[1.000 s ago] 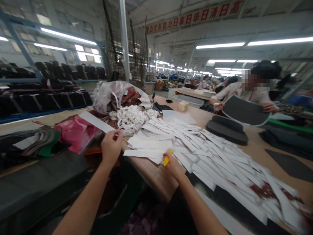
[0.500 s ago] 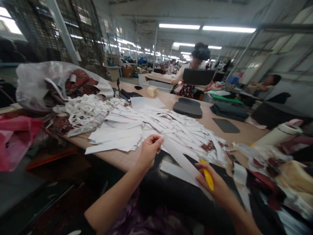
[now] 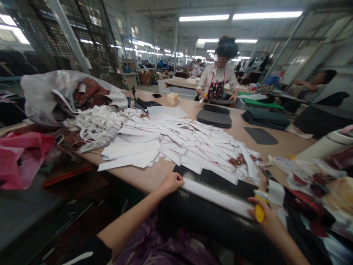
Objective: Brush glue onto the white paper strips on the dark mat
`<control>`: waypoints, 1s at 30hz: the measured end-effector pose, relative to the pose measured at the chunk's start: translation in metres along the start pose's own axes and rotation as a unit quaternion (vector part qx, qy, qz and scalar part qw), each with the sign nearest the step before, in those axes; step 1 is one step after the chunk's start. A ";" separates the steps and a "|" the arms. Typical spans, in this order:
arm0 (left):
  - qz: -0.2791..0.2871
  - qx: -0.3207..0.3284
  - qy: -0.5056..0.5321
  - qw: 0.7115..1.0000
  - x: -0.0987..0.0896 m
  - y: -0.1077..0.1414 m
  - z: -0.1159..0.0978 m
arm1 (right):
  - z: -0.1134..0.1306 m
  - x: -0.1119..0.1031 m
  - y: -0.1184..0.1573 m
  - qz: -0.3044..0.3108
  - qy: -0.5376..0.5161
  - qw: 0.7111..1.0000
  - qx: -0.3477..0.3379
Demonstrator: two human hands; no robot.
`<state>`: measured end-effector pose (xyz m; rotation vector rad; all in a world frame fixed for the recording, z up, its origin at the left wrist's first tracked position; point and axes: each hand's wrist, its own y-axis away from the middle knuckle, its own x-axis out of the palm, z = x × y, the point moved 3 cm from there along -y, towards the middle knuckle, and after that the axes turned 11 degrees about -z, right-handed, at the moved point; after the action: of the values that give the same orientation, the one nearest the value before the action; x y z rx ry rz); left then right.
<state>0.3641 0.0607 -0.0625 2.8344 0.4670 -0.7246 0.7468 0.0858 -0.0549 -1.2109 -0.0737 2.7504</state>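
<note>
A long white strip stretches along the front edge of a black mat. My left hand pinches its left end between thumb and fingers. At the other end, my right hand is wrapped round a small yellow-handled tool, with fingertips at the strip. The tool's pale head is too blurred to name its kind. Just beyond the mat spreads a heap of loose white strips, several crossing one another. Left of that heap, more white strips lie roughly in a stack.
A clear plastic bag of patterned pieces and tangled white trimmings occupy the left. Beyond the heap are dark flat panels and a yellowish block. Across the table stands a co-worker. A pale bottle is at right.
The strip has come down from a raised slant to lie along the mat's edge. My right hand has shifted rightward with the yellow-handled tool. The co-worker's dark panel has been lowered.
</note>
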 end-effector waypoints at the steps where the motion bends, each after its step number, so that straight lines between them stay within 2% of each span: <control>1: 0.003 0.002 -0.016 1.000 0.001 -0.001 0.002 | 0.001 0.001 0.001 0.000 0.005 1.000 0.002; 8: 0.015 0.008 -0.078 0.997 0.005 0.000 0.005 | 0.006 0.002 0.007 -0.035 0.030 0.999 -0.019; 18: -0.007 0.002 -0.137 0.991 0.002 0.006 -0.003 | -0.008 0.006 -0.001 0.009 0.070 0.997 -0.014; 23: -0.008 0.021 -0.164 0.986 0.002 0.013 -0.009 | 0.010 0.000 0.012 -0.013 0.122 0.992 0.004; 30: 0.008 0.056 -0.181 0.982 0.005 0.005 0.000 | 0.032 0.002 0.027 -0.038 0.173 0.984 0.010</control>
<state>0.3705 0.0571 -0.0647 2.7102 0.3520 -1.2665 0.7196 0.0600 -0.0374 -1.6222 -0.0538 2.4302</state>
